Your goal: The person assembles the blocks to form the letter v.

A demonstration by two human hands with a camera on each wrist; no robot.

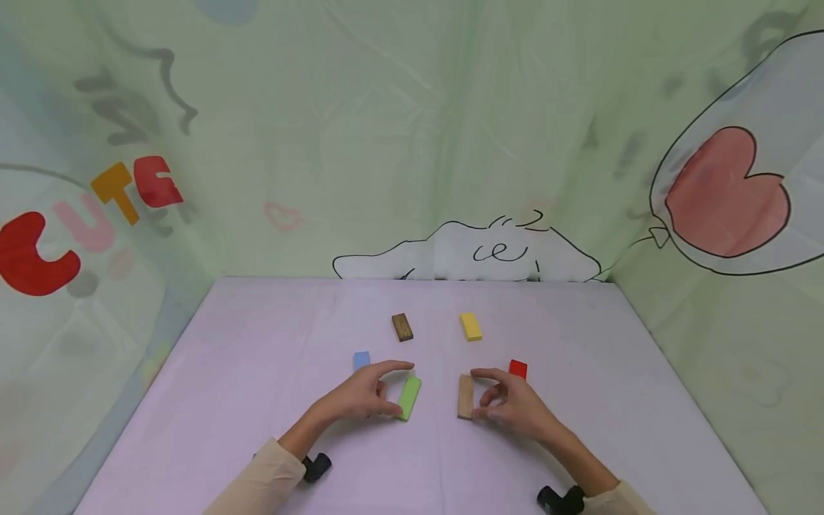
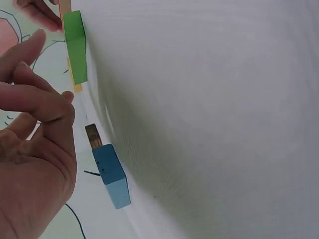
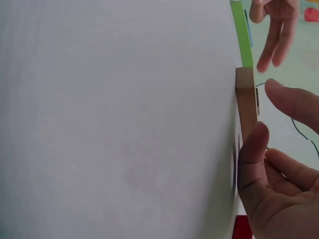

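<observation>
My left hand (image 1: 363,393) hovers beside a light green block (image 1: 410,397), with thumb and index finger spread along its length. A gap shows between those fingers and the green block (image 2: 76,47) in the left wrist view. On the other side, my right hand (image 1: 518,409) is held in a similar C shape at a tan wooden block (image 1: 466,397). Its index finger and thumb are near the block's two ends. One fingertip overlaps the tan block (image 3: 245,104) in the right wrist view, while another finger stands apart from it. Both blocks lie flat.
A blue block (image 1: 362,360) is partly behind my left hand, a red block (image 1: 518,368) behind my right. Farther back lie a dark brown block (image 1: 402,327) and a yellow block (image 1: 471,327). A printed cloth wall (image 1: 386,143) rises behind the white table (image 1: 270,315).
</observation>
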